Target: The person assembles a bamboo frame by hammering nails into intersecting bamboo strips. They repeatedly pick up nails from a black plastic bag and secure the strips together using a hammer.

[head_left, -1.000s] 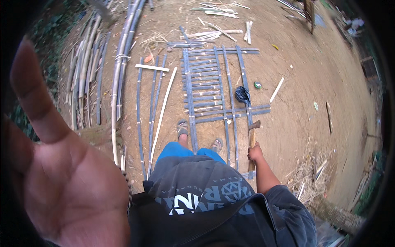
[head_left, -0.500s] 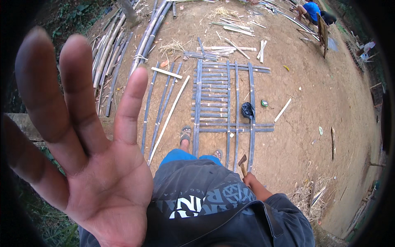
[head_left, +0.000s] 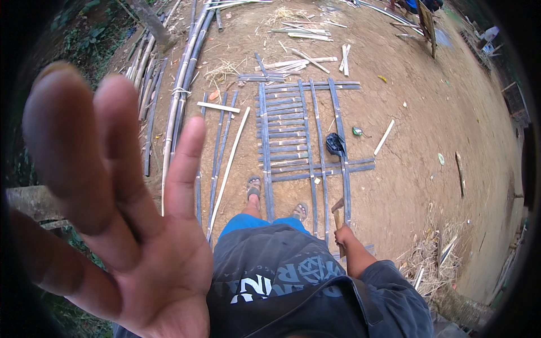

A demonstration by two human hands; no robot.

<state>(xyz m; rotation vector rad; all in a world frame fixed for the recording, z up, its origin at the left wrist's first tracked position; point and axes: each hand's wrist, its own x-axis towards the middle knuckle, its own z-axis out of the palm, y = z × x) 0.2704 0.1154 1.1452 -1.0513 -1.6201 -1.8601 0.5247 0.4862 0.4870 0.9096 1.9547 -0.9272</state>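
Note:
My left hand (head_left: 118, 225) is raised close to the camera, palm facing me, fingers spread and holding nothing. It fills the lower left of the view and hides the ground behind it. My right hand (head_left: 342, 235) hangs at my side, closed on the wooden handle of a hammer (head_left: 337, 213) whose head points forward. I stand in sandals at the near edge of a bamboo lattice frame (head_left: 298, 129) lying flat on the dirt. A small black bag (head_left: 335, 144) rests on the frame's right side.
Long bamboo poles (head_left: 180, 96) lie bundled at the left, with split slats (head_left: 225, 163) beside my feet. Cut bamboo pieces (head_left: 307, 34) are scattered farther ahead. A person (head_left: 417, 5) works at the top right. Dry straw and offcuts (head_left: 434, 259) lie at the right.
My left hand has risen closer to the lens and turned, its fingers spreading wider. My view has tilted, so the frame sits farther ahead. The right hand still holds the hammer.

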